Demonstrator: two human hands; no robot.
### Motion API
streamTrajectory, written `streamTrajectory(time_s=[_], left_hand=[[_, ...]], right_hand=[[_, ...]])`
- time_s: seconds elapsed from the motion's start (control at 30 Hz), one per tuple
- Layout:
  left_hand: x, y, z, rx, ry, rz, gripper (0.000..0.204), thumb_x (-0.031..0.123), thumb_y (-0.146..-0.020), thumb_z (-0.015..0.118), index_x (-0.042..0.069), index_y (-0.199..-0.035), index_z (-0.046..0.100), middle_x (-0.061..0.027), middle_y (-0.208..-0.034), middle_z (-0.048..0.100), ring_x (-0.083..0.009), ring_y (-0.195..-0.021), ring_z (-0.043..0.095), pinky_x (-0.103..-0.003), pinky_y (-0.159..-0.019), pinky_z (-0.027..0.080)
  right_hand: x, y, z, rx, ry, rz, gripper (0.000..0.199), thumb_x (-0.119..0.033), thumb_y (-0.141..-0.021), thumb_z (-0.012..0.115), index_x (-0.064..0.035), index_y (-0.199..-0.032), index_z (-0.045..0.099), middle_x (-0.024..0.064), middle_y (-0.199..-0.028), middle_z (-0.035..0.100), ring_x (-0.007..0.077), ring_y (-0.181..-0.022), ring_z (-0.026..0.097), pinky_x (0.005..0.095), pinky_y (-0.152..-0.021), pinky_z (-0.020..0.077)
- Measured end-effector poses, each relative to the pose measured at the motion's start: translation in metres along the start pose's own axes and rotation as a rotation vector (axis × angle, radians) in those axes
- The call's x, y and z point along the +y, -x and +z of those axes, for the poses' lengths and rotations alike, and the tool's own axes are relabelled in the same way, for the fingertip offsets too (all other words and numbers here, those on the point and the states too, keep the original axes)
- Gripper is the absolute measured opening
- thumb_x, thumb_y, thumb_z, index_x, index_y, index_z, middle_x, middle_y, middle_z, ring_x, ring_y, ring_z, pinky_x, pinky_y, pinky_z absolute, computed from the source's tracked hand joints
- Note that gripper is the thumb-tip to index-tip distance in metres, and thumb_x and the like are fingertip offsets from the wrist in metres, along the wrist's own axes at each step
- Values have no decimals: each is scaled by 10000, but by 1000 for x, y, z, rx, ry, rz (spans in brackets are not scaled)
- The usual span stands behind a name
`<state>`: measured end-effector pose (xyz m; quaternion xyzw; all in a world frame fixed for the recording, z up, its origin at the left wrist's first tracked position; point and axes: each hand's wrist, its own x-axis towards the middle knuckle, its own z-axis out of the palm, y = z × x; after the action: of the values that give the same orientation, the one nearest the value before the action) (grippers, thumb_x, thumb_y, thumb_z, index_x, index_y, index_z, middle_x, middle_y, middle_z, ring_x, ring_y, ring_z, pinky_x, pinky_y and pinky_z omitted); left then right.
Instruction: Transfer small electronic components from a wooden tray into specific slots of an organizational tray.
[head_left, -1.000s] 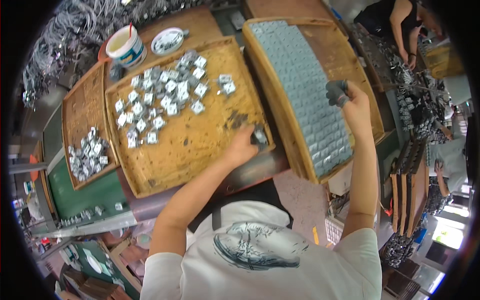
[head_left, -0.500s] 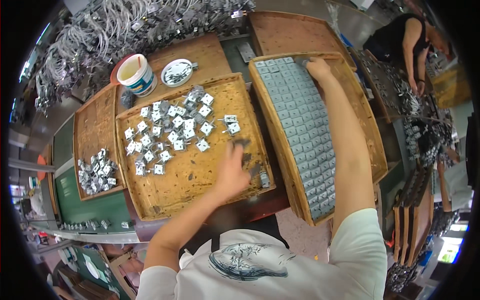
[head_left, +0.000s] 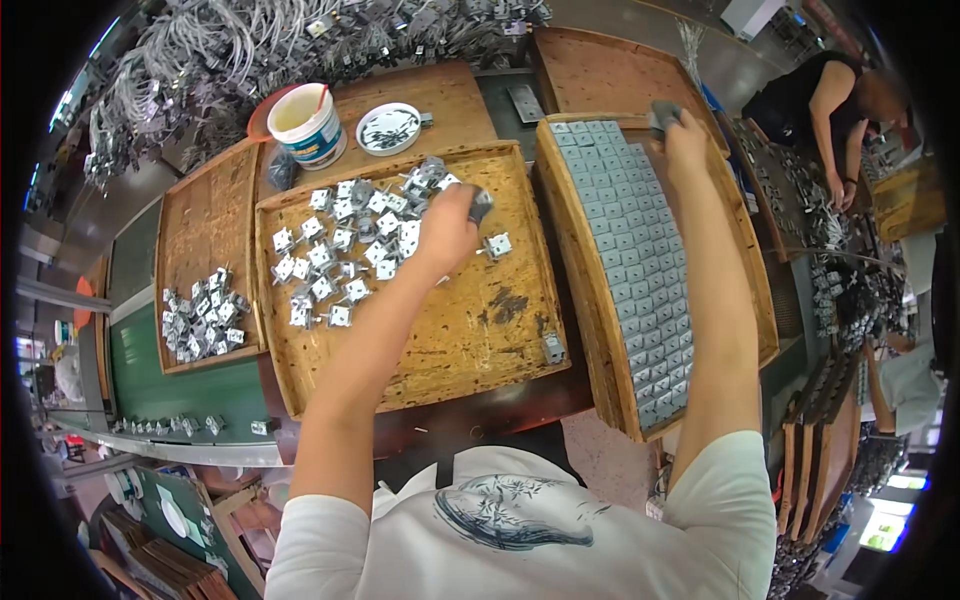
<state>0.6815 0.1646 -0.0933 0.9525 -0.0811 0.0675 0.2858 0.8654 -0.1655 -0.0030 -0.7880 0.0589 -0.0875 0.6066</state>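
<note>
Wooden trays cover my desk (head_left: 440,420). Left hand (head_left: 445,232) is pinched on a metal bracket (head_left: 480,203) over the middle tray (head_left: 440,350). Right hand (head_left: 685,135) grips another bracket (head_left: 663,113) at the far end of the filled tray (head_left: 745,240), right of the middle one. Sloppy placement could knock those neat rows crooked.

Loose brackets (head_left: 345,250) in middle tray (head_left: 440,370), tub (head_left: 305,125) seemingly behind.

A dark workbench (head_left: 520,405) carries three wooden trays: one (head_left: 205,210) at nine o'clock, the middle tray (head_left: 450,350), another (head_left: 745,290) at three. A white tub (head_left: 305,125) and a small dish (head_left: 388,128) sit at eleven.
</note>
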Motion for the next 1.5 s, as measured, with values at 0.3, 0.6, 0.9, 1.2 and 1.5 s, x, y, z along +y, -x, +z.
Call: streamTrajectory(time_s=[0.3,0.6,0.9,1.2,1.5], left_hand=[[49,107,-34,193,1908,-449,180,104,-955,598,53,-1127,603,-46,-965,661,-153,-793,614,-286,-655,466],[93,198,-65,-14,1531,-323,375,14,-887,679,30,-1255,610,-15,-1082,667,-126,-1040,610,-278,-878,504],[109,224,-70,-44,1236,-147,408,-37,-885,631,-6,-1289,580,-75,-1238,559,-180,-1106,586,-300,-946,478],[126,220,-44,-113,1254,-249,409,-72,-892,547,12,-1291,579,-81,-1154,567,-189,-1068,579,-294,-916,470],[116,208,-37,58,618,-33,656,-85,-665,617,-22,-1304,482,-180,-1040,467,-383,-1003,497,-403,-840,478]], right_hand=[[-55,240,-10,-394,-201,34,278,-113,-883,689,10,-1131,669,67,-985,688,152,-764,641,271,-646,522],[-67,372,21,-643,-30,201,357,-23,-829,742,5,-1160,609,77,-1021,673,166,-857,669,289,-706,555],[-62,389,18,-550,518,-625,228,-35,-706,733,-19,-877,583,132,-846,573,353,-737,631,426,-608,516],[-51,383,2,-633,572,-547,262,-79,-691,767,2,-848,574,142,-791,529,367,-719,581,442,-609,471],[-18,388,38,-439,538,-535,190,-47,-765,710,2,-921,614,165,-846,585,366,-771,601,408,-630,483]])
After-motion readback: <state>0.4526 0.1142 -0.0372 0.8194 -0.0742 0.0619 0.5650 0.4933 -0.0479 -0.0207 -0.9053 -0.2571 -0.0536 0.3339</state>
